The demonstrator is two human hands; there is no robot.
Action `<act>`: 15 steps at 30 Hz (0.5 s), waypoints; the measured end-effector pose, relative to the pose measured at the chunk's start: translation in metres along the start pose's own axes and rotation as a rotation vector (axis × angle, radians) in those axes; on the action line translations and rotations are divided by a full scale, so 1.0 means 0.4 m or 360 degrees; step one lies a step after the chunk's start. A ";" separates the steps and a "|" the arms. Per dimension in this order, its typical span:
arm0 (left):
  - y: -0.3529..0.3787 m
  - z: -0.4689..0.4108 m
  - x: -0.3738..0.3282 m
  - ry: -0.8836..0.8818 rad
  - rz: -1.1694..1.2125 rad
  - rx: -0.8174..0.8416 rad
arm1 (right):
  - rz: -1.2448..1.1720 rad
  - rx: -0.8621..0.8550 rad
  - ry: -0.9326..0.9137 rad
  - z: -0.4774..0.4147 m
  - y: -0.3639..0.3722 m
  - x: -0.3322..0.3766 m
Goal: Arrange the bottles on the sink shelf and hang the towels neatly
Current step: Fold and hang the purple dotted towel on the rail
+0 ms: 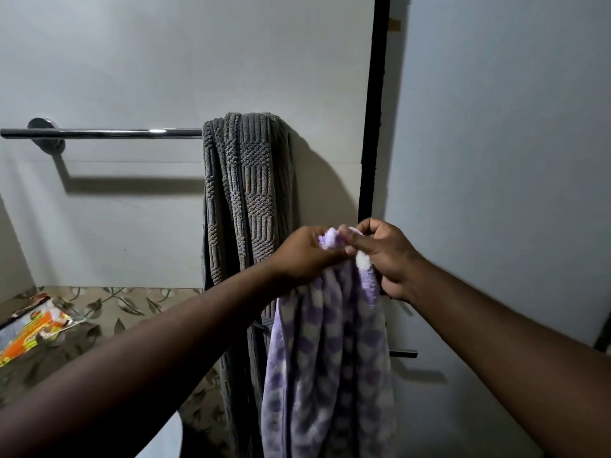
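Your left forearm (132, 368) and right forearm (512, 342) come up from the bottom corners and angle inward, meeting at chest height in front of the wall. Your left hand (304, 256) has its back to the camera, with the fingers curled and clamped on the bunched top of the purple checked towel (327, 358). Your right hand (383, 256) sits just beside it, knuckles up and wrist bent slightly down. Its fingers are drawn together and pinch the same gathered edge, where a white tuft shows between them. The two hands almost touch.

The purple checked towel is carried only by your hands. It hangs straight down from them in loose folds and runs out of view at the bottom edge. It is not on the towel rail (115, 133).

Behind it, the grey ribbed towel (251, 193) is draped over the right end of the rail and bunched narrow. Its lower part is hidden behind your left wrist and the purple towel. The rail's left stretch is bare chrome as far as its wall mount. Below the rail, an orange packet (29, 328) lies at the left edge of a leaf-patterned ledge (109, 309).
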State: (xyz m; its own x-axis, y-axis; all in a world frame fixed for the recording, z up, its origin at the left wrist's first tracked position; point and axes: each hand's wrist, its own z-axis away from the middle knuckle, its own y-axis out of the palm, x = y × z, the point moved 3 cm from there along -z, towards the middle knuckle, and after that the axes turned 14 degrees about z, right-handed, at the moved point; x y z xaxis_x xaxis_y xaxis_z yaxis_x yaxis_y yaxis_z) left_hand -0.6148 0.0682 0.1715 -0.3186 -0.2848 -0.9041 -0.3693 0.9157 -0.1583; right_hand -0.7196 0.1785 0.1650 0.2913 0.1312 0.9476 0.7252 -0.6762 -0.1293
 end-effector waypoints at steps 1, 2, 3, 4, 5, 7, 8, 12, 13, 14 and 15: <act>-0.009 -0.001 -0.010 -0.0002 0.0135 -0.0105 | -0.0013 0.0061 0.0045 0.002 -0.004 0.005; -0.025 0.001 -0.025 0.0001 0.0267 -0.0217 | -0.0011 0.0155 0.0094 0.007 -0.013 0.002; -0.047 0.002 -0.037 -0.0003 0.0348 -0.0342 | 0.0005 0.0248 0.0132 0.014 -0.022 -0.006; -0.068 0.005 -0.049 -0.0006 0.0358 -0.0431 | 0.0018 0.0305 0.0154 0.022 -0.030 -0.013; -0.082 0.009 -0.056 -0.0007 0.0334 -0.0456 | 0.0009 0.0298 0.0160 0.028 -0.036 -0.018; -0.082 0.016 -0.061 -0.0019 0.0237 -0.0338 | -0.0045 0.0166 0.0120 0.021 -0.030 -0.015; -0.067 0.017 -0.059 -0.0024 0.0197 -0.0228 | -0.0055 0.0109 0.0089 0.015 -0.017 -0.005; -0.019 0.008 -0.065 0.0024 0.0149 0.0044 | -0.0142 0.0093 -0.0012 -0.010 0.033 0.044; -0.023 0.009 -0.072 0.0032 0.0154 -0.0023 | -0.0139 0.0118 -0.0016 -0.011 0.035 0.053; -0.029 0.011 -0.077 0.0036 0.0160 -0.0077 | -0.0117 0.0158 -0.0023 -0.009 0.033 0.061; -0.035 0.012 -0.082 0.0029 0.0157 -0.0091 | -0.0090 0.0203 -0.0032 -0.005 0.031 0.067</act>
State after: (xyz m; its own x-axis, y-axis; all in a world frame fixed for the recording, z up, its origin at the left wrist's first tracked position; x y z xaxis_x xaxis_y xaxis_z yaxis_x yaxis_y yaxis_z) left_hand -0.5951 0.0659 0.2014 -0.3714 -0.1996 -0.9067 -0.3843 0.9221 -0.0456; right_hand -0.7040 0.1720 0.1896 0.2593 0.1820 0.9485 0.8140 -0.5697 -0.1132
